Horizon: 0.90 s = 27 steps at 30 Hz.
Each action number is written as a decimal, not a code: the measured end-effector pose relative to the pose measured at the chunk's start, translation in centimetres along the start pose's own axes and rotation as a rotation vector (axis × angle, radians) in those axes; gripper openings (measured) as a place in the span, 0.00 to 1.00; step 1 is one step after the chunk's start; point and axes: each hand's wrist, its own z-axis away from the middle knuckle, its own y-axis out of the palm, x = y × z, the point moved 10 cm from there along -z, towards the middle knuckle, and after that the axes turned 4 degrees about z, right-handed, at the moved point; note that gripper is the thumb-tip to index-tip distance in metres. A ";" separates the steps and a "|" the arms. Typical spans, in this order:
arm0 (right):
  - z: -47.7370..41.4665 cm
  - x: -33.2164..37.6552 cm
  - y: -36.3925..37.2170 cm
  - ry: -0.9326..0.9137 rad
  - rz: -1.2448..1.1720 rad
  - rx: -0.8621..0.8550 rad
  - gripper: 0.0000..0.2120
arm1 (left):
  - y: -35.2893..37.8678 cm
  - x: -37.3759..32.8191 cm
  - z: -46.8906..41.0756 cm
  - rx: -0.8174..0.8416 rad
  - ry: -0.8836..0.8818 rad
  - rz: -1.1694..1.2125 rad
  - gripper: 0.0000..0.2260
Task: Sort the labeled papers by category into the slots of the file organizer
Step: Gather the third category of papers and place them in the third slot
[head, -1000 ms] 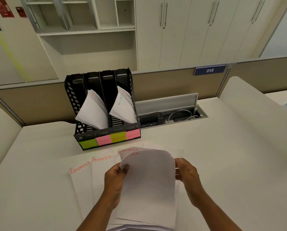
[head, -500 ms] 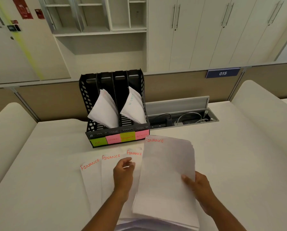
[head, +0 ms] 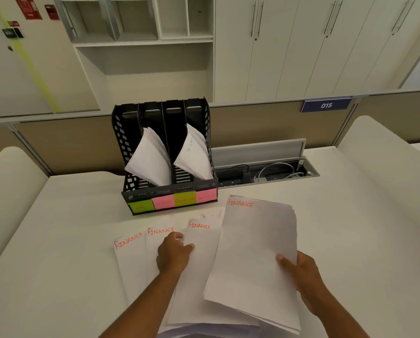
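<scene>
Nearest the camera, the right hand (head: 301, 276) pinches a thick stack of papers (head: 255, 252) at its right edge, with the thumb on top and the fingers underneath, so the sheets lift as one block. The stack tilts up off the desk (head: 57, 240) with its red FINANCE heading at the far end, probably so the category can be read before filing. The forearm comes in low from the lower right and the wrist is nearly straight.

Just left of it, the left hand (head: 173, 254) rests palm down on the fanned sheets (head: 131, 264). Its fingers are loosely bent and grip nothing that I can see. These sheets overlap like cards so that each FINANCE heading shows (a sensible way to check the labels), and the hand looks placed to pin or gather them.

Farther back stands the black file organizer (head: 127, 142), with four slots open toward the person. Coloured tabs run along its front, the green FINANCE tab (head: 184, 199) third from the left. That slot looks empty, while folded papers (head: 150, 162) lean in the second and more papers (head: 194, 154) in the fourth. So the finance batch is not yet filed.

Beyond the organizer are an open cable trough (head: 265, 172) and a plate marked 015 (head: 326, 105).
</scene>
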 end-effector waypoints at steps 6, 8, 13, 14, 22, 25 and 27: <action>0.1 -0.8 0.0 0.006 0.033 -0.007 0.07 | 0.2 -0.4 1.0 0.024 0.059 -0.006 0.08; 0.2 -0.9 0.0 0.007 0.035 -0.008 0.07 | 0.0 -1.1 1.5 0.060 0.070 0.111 0.07; 0.1 -1.0 -0.5 0.006 0.035 -0.016 0.08 | -4.5 -5.3 2.2 -0.008 0.276 0.255 0.04; 0.1 -1.0 -0.5 0.007 0.034 -0.015 0.08 | -5.9 -6.2 2.1 -0.037 0.329 0.275 0.04; 0.0 -1.4 -0.4 0.011 0.055 -0.027 0.04 | -16.6 -10.0 0.2 -0.234 0.573 0.338 0.13; 0.1 -1.3 -0.1 0.006 0.068 -0.034 0.04 | -18.3 -9.2 -0.9 -0.209 0.497 0.487 0.11; 0.2 -1.2 0.2 0.007 0.069 -0.031 0.04 | -17.6 -8.8 -1.1 -0.156 0.425 0.581 0.10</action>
